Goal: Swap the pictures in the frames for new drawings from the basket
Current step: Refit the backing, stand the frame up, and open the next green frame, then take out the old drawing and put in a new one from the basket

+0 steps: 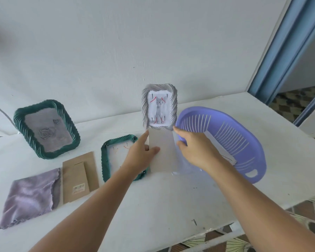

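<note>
Both hands at grey frame (159, 106) w/ cat pic; left hand (141, 153) pinches backing card (162, 151), right hand (193, 148) curled, grip unclear. Next, prob: seat card.

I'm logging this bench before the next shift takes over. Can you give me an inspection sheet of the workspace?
Surface: white table, marked near the front edge.
Job's things: silver frame with cat picture, upright; green frame upright; second green frame lying flat; purple basket holding paper.
Clutter: purple cloth; brown backing board.
Hands: left hand grips grey card; right hand at the card's other edge.
Cables: nothing seen.
Surroundings: white wall, blue door frame.
</note>
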The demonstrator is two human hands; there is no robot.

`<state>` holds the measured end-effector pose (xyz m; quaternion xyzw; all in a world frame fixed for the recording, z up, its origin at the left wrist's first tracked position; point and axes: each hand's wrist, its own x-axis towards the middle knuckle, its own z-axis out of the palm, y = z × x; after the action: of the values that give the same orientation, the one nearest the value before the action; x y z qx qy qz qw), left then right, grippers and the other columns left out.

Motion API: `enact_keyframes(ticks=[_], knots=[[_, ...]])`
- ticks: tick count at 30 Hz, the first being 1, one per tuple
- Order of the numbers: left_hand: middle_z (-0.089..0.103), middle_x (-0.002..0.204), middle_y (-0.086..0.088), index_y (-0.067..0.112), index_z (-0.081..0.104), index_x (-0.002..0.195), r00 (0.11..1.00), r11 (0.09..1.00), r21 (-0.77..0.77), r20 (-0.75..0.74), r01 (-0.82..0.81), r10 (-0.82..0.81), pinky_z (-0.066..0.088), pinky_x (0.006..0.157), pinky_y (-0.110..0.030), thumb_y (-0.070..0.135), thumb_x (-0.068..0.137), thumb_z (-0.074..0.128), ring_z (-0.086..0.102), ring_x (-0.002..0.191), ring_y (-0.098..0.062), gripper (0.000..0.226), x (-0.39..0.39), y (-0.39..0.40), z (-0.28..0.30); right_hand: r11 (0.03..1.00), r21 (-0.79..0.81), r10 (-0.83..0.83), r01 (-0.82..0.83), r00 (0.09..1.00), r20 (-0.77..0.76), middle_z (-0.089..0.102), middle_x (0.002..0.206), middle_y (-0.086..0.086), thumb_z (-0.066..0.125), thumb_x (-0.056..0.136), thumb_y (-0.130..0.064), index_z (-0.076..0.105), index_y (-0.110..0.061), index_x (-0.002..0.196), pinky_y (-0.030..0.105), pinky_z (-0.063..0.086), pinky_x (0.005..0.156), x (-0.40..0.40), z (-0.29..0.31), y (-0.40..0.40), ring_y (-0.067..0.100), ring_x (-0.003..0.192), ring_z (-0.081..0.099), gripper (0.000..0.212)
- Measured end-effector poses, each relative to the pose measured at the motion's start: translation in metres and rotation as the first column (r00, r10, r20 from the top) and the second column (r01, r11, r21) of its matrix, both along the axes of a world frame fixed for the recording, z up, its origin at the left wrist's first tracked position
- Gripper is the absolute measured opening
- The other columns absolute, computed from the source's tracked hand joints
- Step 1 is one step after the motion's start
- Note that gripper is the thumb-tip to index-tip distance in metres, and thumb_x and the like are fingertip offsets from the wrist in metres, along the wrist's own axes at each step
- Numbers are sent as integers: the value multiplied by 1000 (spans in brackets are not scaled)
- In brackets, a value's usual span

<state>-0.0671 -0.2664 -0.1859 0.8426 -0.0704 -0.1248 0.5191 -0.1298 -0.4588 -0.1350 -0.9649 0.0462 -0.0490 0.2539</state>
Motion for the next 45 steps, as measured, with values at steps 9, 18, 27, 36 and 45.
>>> enact_keyframes(ticks=[9, 18, 27, 36, 45], knots=[[75, 91, -5, 34, 30, 158, 999, 999, 32, -47, 14, -13, 45, 59, -29, 24, 92, 67, 68, 82, -18, 76, 8, -43, -6, 995, 96, -11, 10, 1000, 4, 63, 88, 0, 52, 103, -30, 39, -41, 152, 27, 41, 66, -1, 10, -12, 3, 56, 45, 52], [70, 93, 1, 35, 30, 157, 998, 996, 82, -66, 27, -21, 56, 73, -32, 30, 90, 66, 68, 93, -19, 77, 7, -63, -19, 993, 121, 9, -6, 1000, -22, 45, 68, -14, 51, 103, -31, 37, -43, 153, 26, 38, 69, -5, 0, -4, 16, 70, 49, 53], [64, 106, -8, 24, 15, 162, 993, 954, 294, 82, 57, -84, 49, 79, -35, 37, 96, 63, 62, 103, -29, 83, 4, -56, -9, 987, 160, 9, -2, 999, -38, 68, 109, -2, 49, 104, -39, 37, -47, 152, 24, 43, 73, -3, -1, -5, 18, 87, 62, 50], [73, 94, 1, 35, 21, 160, 996, 998, 24, 59, 61, -63, 52, 84, -33, 56, 100, 49, 65, 82, -15, 70, -16, -60, 40, 987, 100, -121, 124, 992, -36, 62, 133, 1, 46, 104, -39, 35, -35, 156, 43, 48, 101, 13, 2, -58, 25, 120, 59, 53], [74, 91, -2, 33, 23, 159, 990, 990, -15, -17, 138, -138, 44, 56, -12, 42, 96, 66, 62, 63, -6, 77, -20, -74, 37, 974, -172, -189, 148, 948, -256, 51, 149, 6, 71, 92, -40, 45, -25, 151, 42, 49, 101, 8, -17, -92, 29, 134, 50, 66]])
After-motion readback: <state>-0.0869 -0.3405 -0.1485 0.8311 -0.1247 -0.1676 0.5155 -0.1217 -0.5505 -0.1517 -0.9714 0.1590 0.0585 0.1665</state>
